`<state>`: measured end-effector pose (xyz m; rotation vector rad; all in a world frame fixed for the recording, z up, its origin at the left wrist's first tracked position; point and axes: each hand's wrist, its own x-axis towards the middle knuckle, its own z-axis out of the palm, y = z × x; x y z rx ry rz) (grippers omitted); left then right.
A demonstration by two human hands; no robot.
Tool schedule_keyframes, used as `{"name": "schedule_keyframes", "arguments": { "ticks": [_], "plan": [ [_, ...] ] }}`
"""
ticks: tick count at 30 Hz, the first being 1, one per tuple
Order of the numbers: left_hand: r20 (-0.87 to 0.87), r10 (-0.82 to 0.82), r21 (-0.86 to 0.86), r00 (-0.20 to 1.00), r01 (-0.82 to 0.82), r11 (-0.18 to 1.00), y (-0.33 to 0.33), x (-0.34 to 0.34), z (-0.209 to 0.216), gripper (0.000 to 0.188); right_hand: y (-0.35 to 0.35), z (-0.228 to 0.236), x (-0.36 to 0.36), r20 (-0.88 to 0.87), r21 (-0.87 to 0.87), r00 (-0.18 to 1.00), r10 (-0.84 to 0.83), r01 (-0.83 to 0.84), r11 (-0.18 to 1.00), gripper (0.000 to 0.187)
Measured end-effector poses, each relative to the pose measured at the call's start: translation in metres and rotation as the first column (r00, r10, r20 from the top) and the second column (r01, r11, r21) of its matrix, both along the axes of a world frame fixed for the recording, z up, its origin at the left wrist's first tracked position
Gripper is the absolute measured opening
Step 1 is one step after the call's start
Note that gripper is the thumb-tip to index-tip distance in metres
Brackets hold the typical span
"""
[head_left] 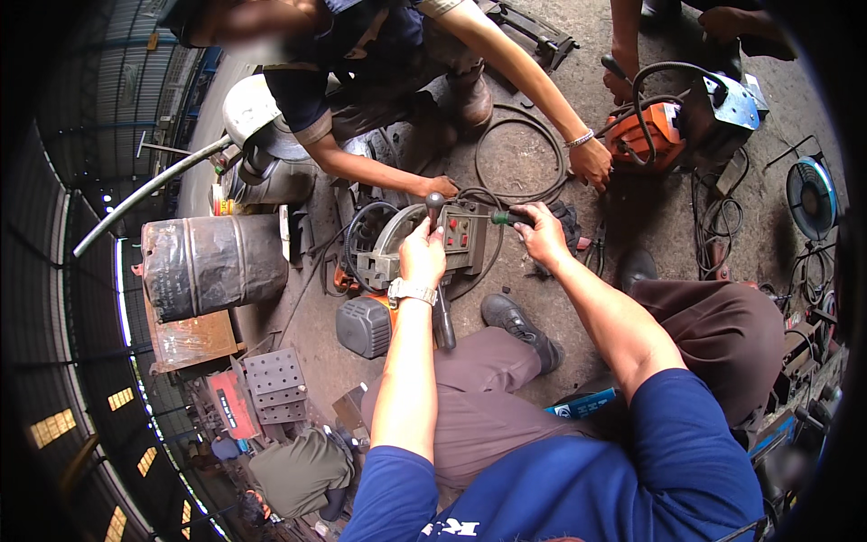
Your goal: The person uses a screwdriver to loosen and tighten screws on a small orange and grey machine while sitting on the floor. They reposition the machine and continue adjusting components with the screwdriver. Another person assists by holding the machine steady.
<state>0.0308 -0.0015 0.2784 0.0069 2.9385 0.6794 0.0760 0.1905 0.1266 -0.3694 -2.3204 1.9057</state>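
A grey metal machine (390, 257) with a curved guard sits on the floor in front of me. On it is a control panel (464, 232) with several red buttons. My left hand (423, 253) is closed around a lever (435, 204) with a black knob, beside the panel. My right hand (544, 237) grips a screwdriver (508, 218) by its green and black handle. The screwdriver's thin shaft points left to the panel's top edge; whether its tip touches a screw is too small to tell. A second black-handled lever (444, 323) angles down past my left wrist.
A co-worker opposite has one hand (441, 186) at the machine and another hand (591, 163) by coiled cable (519, 149). Another person's hand (619, 83) is beside an orange machine (646, 135). A rusty drum (215, 264) lies left; a fan (810, 199) stands right.
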Motion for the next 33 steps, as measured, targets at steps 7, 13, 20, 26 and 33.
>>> {"name": "schedule_keyframes", "arguments": {
  "ticks": [7,13,20,26,33],
  "plan": [
    [0.012,0.043,-0.088,0.999,-0.042,0.995,0.008,-0.006,0.002,0.028,0.017,0.008,-0.036,0.672,-0.274,0.719,0.175,0.023,0.961,0.048],
    [0.082,0.002,-0.415,0.997,0.033,0.909,-0.009,0.001,-0.013,0.027,0.019,0.001,-0.015,0.011,0.251,0.961,0.275,-0.269,0.930,0.048],
    [-0.026,-0.019,-0.328,0.999,0.010,0.945,-0.019,0.000,-0.037,0.020,0.019,0.007,-0.051,0.630,-0.624,0.676,0.382,0.149,0.767,0.042],
    [-0.065,-0.017,-0.264,0.998,-0.001,0.965,-0.017,0.010,-0.044,0.035,0.028,-0.006,-0.028,-0.032,0.240,0.922,0.385,-0.367,0.899,0.056],
    [0.016,0.000,-0.356,1.000,0.006,0.934,-0.010,0.002,-0.046,0.021,0.039,0.001,-0.045,0.075,0.644,0.802,0.593,-0.493,0.585,0.044]
  ]
}}
